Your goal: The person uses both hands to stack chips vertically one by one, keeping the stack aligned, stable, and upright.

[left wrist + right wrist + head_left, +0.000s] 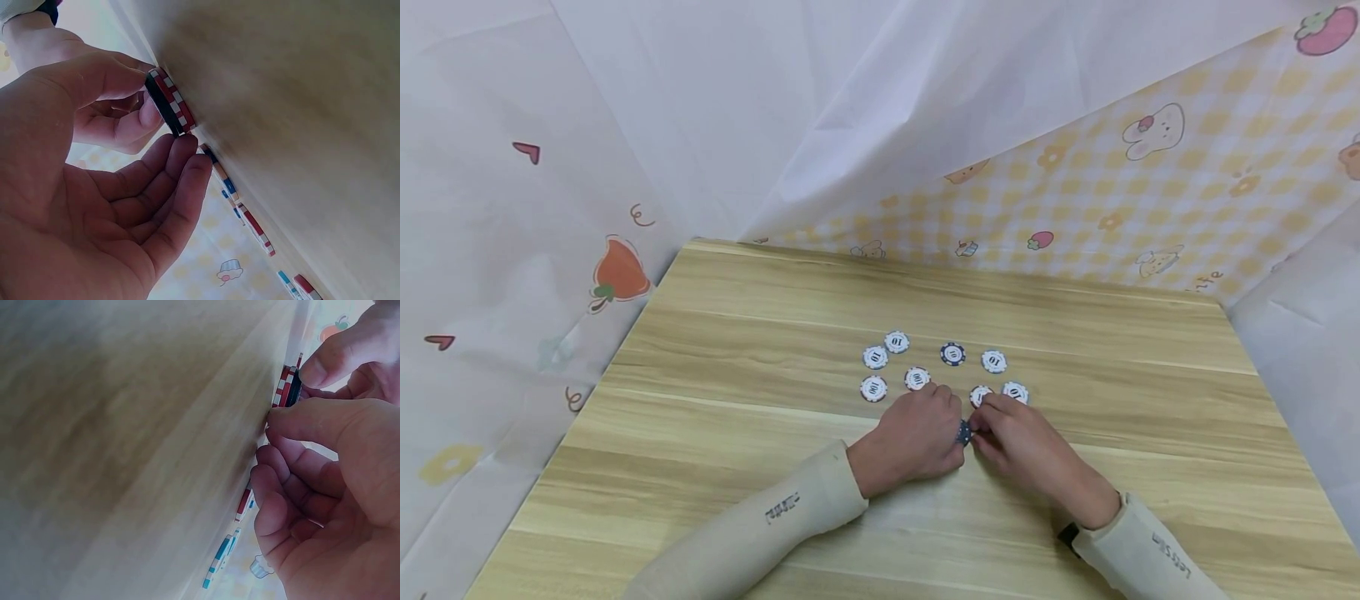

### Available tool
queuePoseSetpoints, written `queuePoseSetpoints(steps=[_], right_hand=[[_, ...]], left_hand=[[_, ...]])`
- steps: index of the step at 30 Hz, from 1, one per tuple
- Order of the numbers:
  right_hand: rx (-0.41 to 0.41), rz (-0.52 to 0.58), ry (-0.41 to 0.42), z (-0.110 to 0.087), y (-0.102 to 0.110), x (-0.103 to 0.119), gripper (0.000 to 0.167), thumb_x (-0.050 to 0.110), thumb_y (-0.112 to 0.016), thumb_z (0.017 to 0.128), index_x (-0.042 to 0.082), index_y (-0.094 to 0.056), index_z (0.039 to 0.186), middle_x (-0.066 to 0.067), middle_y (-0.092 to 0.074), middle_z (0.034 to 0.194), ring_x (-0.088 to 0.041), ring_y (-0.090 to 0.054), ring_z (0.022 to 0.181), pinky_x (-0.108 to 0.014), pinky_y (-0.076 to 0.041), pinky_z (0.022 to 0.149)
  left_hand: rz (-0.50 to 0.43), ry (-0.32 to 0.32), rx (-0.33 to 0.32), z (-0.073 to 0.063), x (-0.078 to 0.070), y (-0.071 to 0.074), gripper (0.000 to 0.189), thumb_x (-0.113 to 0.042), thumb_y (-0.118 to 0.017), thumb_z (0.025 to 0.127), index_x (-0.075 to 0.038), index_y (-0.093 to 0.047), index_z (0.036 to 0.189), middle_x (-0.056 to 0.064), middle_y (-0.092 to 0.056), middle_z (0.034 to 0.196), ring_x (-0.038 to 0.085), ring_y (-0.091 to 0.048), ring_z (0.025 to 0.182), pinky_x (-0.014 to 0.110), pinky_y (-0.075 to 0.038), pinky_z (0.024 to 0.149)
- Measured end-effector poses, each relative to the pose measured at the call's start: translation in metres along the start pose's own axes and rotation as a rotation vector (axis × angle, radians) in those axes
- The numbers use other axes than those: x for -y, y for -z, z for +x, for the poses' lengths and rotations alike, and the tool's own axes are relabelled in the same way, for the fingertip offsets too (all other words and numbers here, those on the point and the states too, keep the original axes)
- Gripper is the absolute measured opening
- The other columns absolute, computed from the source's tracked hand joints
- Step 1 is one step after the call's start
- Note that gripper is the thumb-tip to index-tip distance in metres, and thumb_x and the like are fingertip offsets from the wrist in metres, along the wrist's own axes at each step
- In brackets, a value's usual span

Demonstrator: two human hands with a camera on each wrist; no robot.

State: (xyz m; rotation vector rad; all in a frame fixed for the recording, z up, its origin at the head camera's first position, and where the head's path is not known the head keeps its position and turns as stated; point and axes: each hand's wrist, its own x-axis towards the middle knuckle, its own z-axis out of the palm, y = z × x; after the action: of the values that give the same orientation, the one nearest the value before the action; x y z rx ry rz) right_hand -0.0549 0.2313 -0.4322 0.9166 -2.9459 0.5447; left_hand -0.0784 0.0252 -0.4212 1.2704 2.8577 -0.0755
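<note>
A small stack of poker chips (964, 432) sits on the wooden table between both hands. Its top chip is black, with red-and-white edges under it in the left wrist view. My left hand (917, 433) holds the stack between thumb (119, 78) and fingertips. From the other side, my right hand (1026, 446) has its curled thumb (306, 419) and fingers at the stack's edge, with the fingertips meeting there. The hands hide most of the stack in the head view. Just beyond the right hand lie a red-edged chip (978, 395) and a white-faced "10" chip (1015, 392).
Further chips lie flat beyond the hands: two "10" chips (897, 342) at the left, two "100" chips (873, 388) nearer, a dark-blue-edged chip (952, 354) and another "10" chip (994, 361). Behind the table (775, 287) hangs a patterned cloth (1075, 208).
</note>
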Motion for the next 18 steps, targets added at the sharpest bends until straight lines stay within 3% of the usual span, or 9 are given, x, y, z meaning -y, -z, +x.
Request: queuePoseSetpoints(steps=[11,18], right_hand=[[-0.004,0.007,0.002,0.0,0.0,0.001,0.014,0.002,-0.087,0.091,0.008,-0.076,0.098,0.005,-0.064,0.095,-0.011,-0.061,0.087,-0.034,-0.059,0.078],[-0.01,-0.003,0.007,-0.002,0.0,0.002,0.015,0.003,-0.087,0.09,0.007,-0.076,0.099,0.003,-0.065,0.096,-0.012,-0.062,0.087,-0.035,-0.059,0.078]], left_hand=[[-0.001,0.02,0.011,-0.005,0.002,-0.001,0.04,-0.047,-0.071,0.101,-0.007,-0.072,0.108,0.003,-0.065,0.095,0.015,-0.057,0.083,0.024,-0.052,0.064],[0.032,0.004,-0.013,-0.013,0.005,-0.002,0.036,-0.042,-0.072,0.102,-0.006,-0.076,0.109,0.004,-0.07,0.099,0.015,-0.063,0.085,0.025,-0.056,0.072]])
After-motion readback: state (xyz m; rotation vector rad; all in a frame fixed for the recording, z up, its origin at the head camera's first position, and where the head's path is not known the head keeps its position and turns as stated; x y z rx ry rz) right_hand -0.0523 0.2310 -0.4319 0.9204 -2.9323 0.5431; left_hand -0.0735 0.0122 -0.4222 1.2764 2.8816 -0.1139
